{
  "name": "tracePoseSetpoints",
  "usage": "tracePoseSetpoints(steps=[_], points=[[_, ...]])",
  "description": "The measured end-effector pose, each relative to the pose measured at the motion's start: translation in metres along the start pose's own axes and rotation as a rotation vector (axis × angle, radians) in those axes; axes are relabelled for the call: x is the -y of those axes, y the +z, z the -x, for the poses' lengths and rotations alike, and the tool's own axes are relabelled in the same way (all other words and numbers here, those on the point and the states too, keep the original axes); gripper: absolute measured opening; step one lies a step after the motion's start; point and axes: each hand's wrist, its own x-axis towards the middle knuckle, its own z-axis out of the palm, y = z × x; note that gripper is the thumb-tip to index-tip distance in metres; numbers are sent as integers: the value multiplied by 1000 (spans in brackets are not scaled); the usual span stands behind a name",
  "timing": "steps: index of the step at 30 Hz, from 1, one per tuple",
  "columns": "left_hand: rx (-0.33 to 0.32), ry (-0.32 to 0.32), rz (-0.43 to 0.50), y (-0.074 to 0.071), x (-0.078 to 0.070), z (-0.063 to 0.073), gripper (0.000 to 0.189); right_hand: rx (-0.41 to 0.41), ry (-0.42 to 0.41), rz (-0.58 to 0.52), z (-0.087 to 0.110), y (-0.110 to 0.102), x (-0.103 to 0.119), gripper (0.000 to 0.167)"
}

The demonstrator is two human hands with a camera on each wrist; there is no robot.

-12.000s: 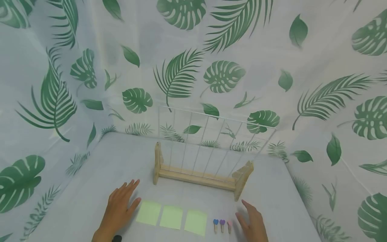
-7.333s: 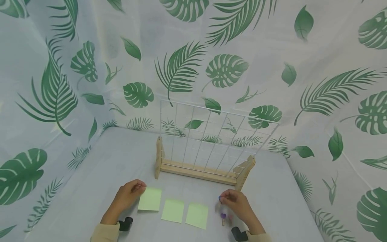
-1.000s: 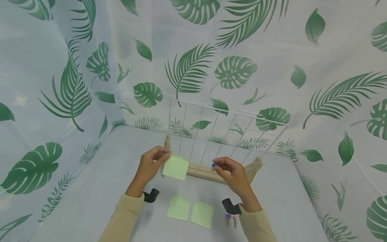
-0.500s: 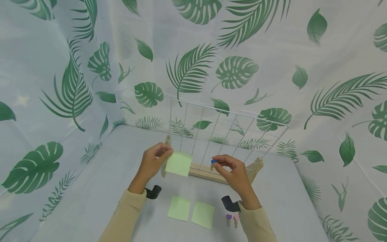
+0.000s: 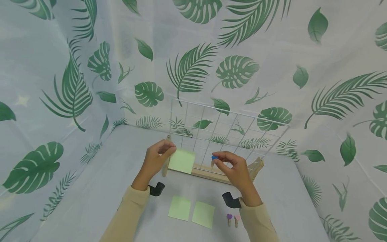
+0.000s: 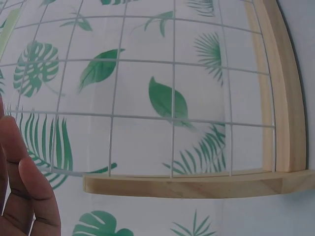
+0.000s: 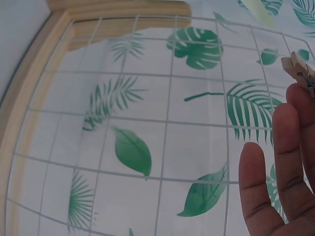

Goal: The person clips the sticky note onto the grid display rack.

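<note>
My left hand (image 5: 157, 158) pinches a pale green sticky note (image 5: 182, 161) by its upper left corner. The note hangs in front of the lower left part of a white wire grid (image 5: 223, 134), which stands in a wooden base (image 5: 208, 175). Between thumb and forefinger, my right hand (image 5: 234, 166) pinches a small wooden clothespin (image 5: 214, 159) with a blue top, to the right of the note. In the right wrist view the clothespin (image 7: 298, 69) shows at the right edge, by the fingertips. Only a sliver of the note (image 6: 7, 34) appears in the left wrist view.
Two more green sticky notes (image 5: 179, 208) lie side by side on the white table (image 5: 99, 201). To their right lie two clothespins, one with a purple heart (image 5: 229, 217) and one with a pink heart (image 5: 237, 218). Leaf-print cloth (image 5: 193, 43) surrounds the table.
Over the last second the left hand has carried the note slightly up and right, towards the grid. The right hand has raised the blue clothespin a little. Earlier, both lay on the table.
</note>
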Motion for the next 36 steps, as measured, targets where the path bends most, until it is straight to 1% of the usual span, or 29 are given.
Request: tracePoseSetpoints(steps=[4,9,13,19,24,30,33,36], points=[[3,5,-1,0,-1,-2,11,0,-14,15,-4,-1,1,23],[9,0,-8,1,-3,-5,11,6,9,20,-7,-3,1,20],[6,5,-13,2,-5,-9,11,15,30,23,-10,-4,0,19],[-2,15,-17,2,-11,-16,11,23,44,35,-14,-6,2,18],[2,11,-6,1,-14,-18,12,25,51,33,-17,-5,3,18],[10,9,7,0,-14,-19,15,23,11,41,-22,-4,3,20],[4,28,4,0,-14,-20,15,22,-14,40,-25,0,3,21],[-5,62,-3,1,-15,-22,15,20,-21,46,-29,4,3,19]])
